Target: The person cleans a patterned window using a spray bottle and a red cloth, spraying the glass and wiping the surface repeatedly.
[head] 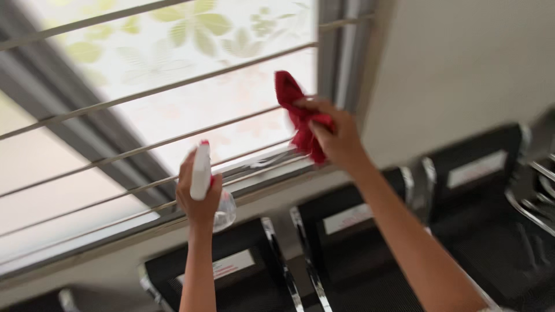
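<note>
Two hands: left point(198, 196) clasps upright spray bottle point(202, 173), right point(338, 136) pinches red cloth point(298, 118).

Black mesh chairs point(352, 254) with chrome frames line the lower frame. A pale wall point(457, 63) fills the upper right.

A red cloth point(300, 118) is seen. A white spray bottle point(202, 173) is tipped with red. The window pane point(173, 86) is frosted white, patterned with pale green leaves. Silver-grey bars point(144, 92) are noted. Black chairs point(347, 254) carry white labels.
</note>
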